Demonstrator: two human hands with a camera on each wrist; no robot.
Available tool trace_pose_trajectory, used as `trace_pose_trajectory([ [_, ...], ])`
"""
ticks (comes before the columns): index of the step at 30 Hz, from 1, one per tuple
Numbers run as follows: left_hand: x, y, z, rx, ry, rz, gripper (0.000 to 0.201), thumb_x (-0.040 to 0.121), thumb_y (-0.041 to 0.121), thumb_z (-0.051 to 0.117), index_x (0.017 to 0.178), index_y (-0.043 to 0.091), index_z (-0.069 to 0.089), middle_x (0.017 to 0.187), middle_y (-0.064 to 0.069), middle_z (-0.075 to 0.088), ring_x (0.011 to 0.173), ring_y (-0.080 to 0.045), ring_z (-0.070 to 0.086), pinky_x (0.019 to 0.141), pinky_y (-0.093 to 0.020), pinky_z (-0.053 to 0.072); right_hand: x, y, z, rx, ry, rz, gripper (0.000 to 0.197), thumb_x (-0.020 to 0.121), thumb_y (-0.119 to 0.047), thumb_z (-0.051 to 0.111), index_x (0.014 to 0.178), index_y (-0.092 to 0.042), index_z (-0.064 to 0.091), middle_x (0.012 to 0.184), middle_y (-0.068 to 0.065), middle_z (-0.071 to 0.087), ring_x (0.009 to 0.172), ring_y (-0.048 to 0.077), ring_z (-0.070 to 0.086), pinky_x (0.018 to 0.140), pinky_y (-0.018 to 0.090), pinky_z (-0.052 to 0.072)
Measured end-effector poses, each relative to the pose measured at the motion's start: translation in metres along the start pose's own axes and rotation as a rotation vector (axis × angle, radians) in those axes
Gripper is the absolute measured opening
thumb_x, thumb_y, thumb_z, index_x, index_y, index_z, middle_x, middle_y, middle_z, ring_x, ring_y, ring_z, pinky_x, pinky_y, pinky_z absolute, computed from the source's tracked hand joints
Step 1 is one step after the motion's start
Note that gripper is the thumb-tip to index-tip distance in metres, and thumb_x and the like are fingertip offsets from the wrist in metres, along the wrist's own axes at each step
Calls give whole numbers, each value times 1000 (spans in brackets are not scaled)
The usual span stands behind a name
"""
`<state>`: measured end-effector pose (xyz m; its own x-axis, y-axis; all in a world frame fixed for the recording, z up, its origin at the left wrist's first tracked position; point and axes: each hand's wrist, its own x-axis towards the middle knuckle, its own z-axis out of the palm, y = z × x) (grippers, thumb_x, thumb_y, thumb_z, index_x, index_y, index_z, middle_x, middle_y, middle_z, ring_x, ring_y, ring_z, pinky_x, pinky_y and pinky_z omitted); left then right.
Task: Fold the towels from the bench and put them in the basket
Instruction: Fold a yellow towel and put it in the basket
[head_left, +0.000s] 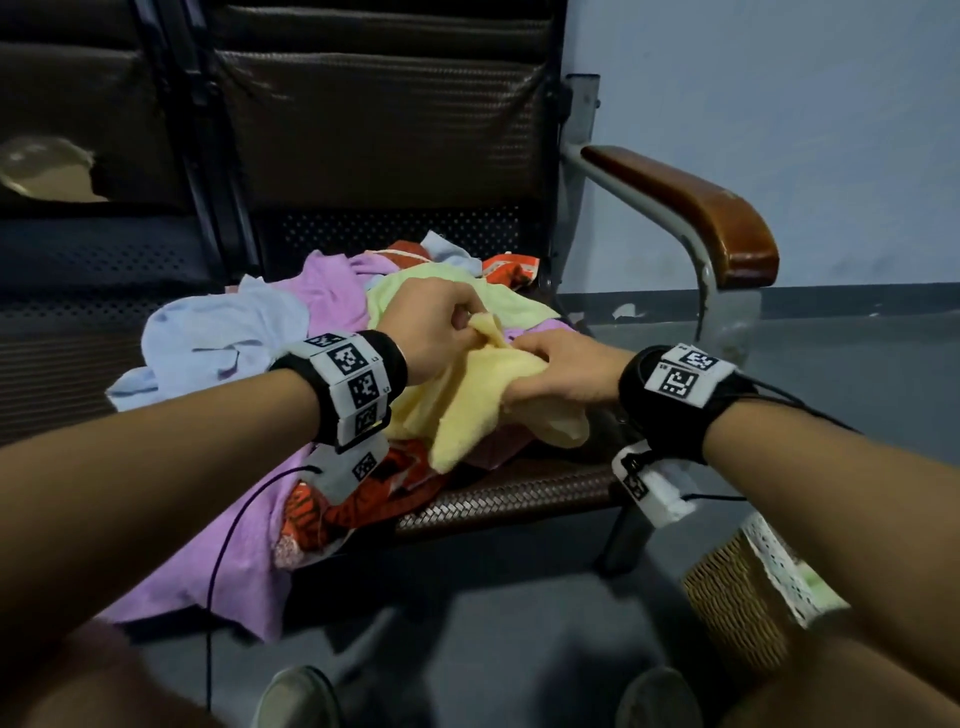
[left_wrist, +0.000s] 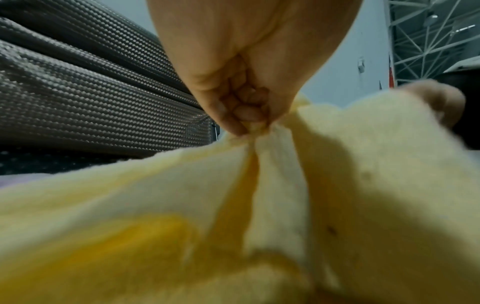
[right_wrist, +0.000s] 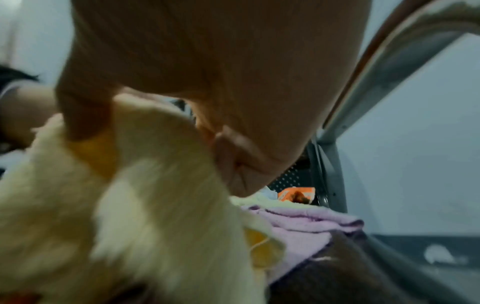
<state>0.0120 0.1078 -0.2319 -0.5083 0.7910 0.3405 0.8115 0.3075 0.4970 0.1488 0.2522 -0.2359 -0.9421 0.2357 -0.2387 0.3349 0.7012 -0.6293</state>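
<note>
A pale yellow towel (head_left: 483, 400) hangs bunched above the pile on the bench seat (head_left: 519, 493). My left hand (head_left: 436, 327) pinches its upper edge, fingers curled tight around the cloth (left_wrist: 259, 127). My right hand (head_left: 561, 369) grips the same towel (right_wrist: 145, 185) just to the right, thumb over the fabric. Beneath lie a lilac towel (head_left: 332, 286), a light blue towel (head_left: 218, 332), a yellow-green towel (head_left: 415, 286) and an orange patterned towel (head_left: 374, 493). A woven basket (head_left: 743, 603) stands on the floor at the lower right, partly behind my right forearm.
The bench has a dark woven backrest (head_left: 374, 114) and a brown armrest (head_left: 691, 208) on a grey metal frame to the right. A blue-grey wall (head_left: 779, 104) stands behind. My shoes (head_left: 296, 696) rest on the grey floor below.
</note>
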Motion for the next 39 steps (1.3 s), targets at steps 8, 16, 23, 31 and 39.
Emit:
trace_pose_trajectory([
  [8, 4, -1, -13, -133, 127, 59, 34, 80, -7, 55, 65, 21, 43, 96, -5, 61, 89, -18, 56, 79, -34, 44, 12, 8, 1, 149, 154, 10, 22, 93, -47, 62, 96, -27, 70, 96, -7, 71, 89, 17, 67, 81, 34, 55],
  [16, 1, -25, -24, -165, 254, -140, 19, 87, 18, 62, 80, 22, 46, 68, 12, 49, 60, -1, 41, 57, -19, 33, 23, 3, -8, 109, 653, -83, 10, 91, -26, 59, 87, -32, 52, 84, -19, 58, 76, -5, 54, 60, 14, 37],
  [23, -8, -14, -17, -38, -9, 44, 37, 87, 31, 71, 122, 21, 62, 117, 0, 65, 110, -17, 57, 93, -32, 46, 24, -31, -7, 93, 598, -311, 15, 90, -25, 66, 101, -32, 73, 105, -11, 72, 103, 9, 64, 96, 35, 51],
  [31, -1, -15, -18, -119, 195, -29, 30, 102, 11, 42, 119, 14, 66, 116, 0, 69, 109, -16, 59, 89, -19, 38, 18, -16, -12, -151, 479, -307, 38, 92, -38, 67, 130, -34, 63, 114, -6, 63, 106, 15, 59, 96, 40, 48],
  [39, -4, -8, -24, -238, 381, -128, 24, 100, 11, 36, 106, 10, 59, 92, 0, 65, 87, -17, 58, 76, -34, 45, 17, -12, -10, -129, 406, -324, 41, 98, -30, 59, 138, -41, 56, 123, -7, 49, 118, 10, 47, 103, 25, 36],
])
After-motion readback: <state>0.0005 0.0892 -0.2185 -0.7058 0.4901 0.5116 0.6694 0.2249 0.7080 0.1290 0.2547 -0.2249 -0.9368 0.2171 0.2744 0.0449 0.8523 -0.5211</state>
